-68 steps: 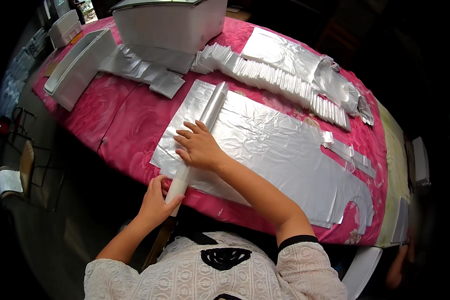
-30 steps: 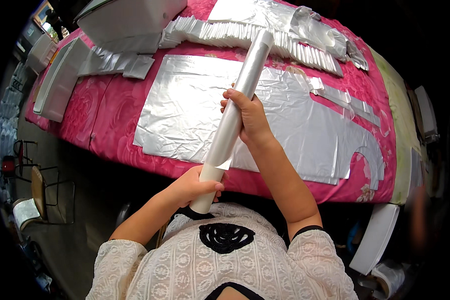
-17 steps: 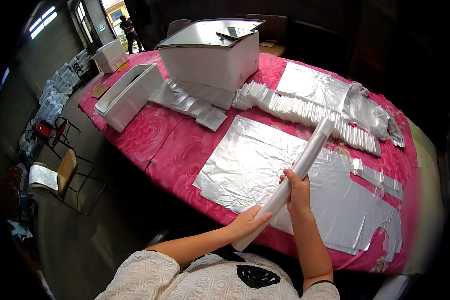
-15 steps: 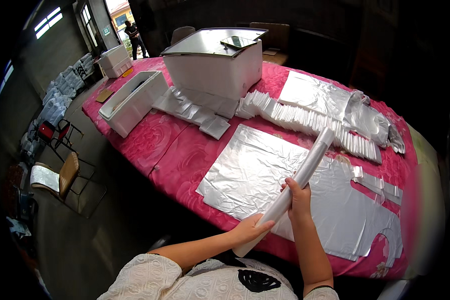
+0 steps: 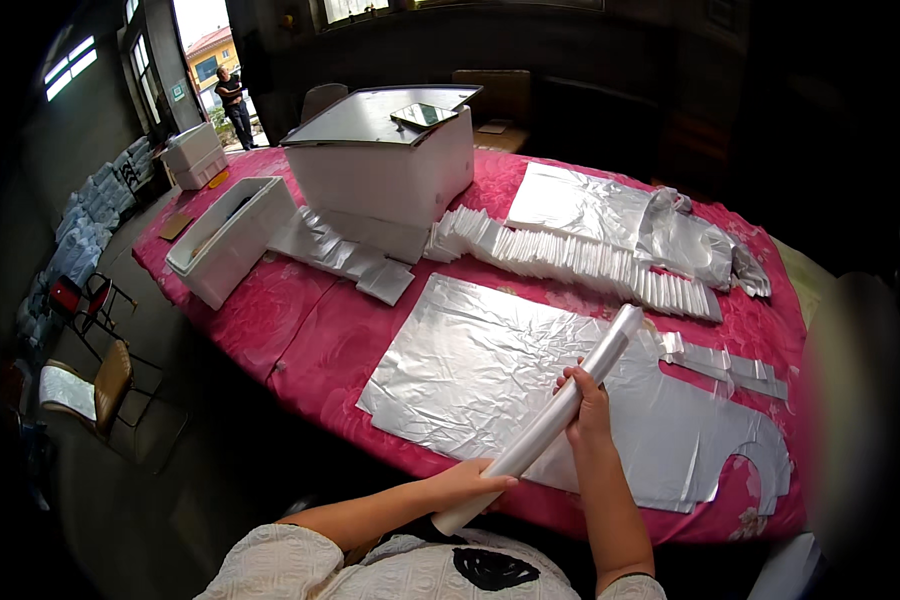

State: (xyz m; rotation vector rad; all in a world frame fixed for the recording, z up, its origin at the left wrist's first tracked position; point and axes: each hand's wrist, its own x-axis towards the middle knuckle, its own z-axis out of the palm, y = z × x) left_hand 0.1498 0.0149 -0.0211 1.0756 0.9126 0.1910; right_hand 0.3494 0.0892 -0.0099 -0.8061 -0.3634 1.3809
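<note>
A long, smooth roll of whitish plastic bags (image 5: 537, 440) slants across the front of the table. Near its lower end my left hand (image 5: 467, 482) is closed round it, and higher up my right hand (image 5: 583, 403) grips it with the thumb on top. Beneath and beyond the roll lies a flat stack of silvery-white plastic carrier bags (image 5: 470, 350), their cut-out handles toward the right. Behind this, a long row of folded white bags (image 5: 580, 262) stands packed together. At the back right are more flat bags (image 5: 580, 207), crumpled at one end.
A pink flowered cloth (image 5: 320, 340) covers the table. A big white foam box (image 5: 380, 185) carries a board with a phone (image 5: 425, 116) on it. Left of it stand an open foam box (image 5: 235, 240) and folded bags (image 5: 340, 250). Chairs (image 5: 110, 385) and a distant person (image 5: 232, 105) are at left.
The view has shifted, so the table and boxes appear lower and farther left. Both hands keep their hold on the roll, which stays slanted over the bag stack.
</note>
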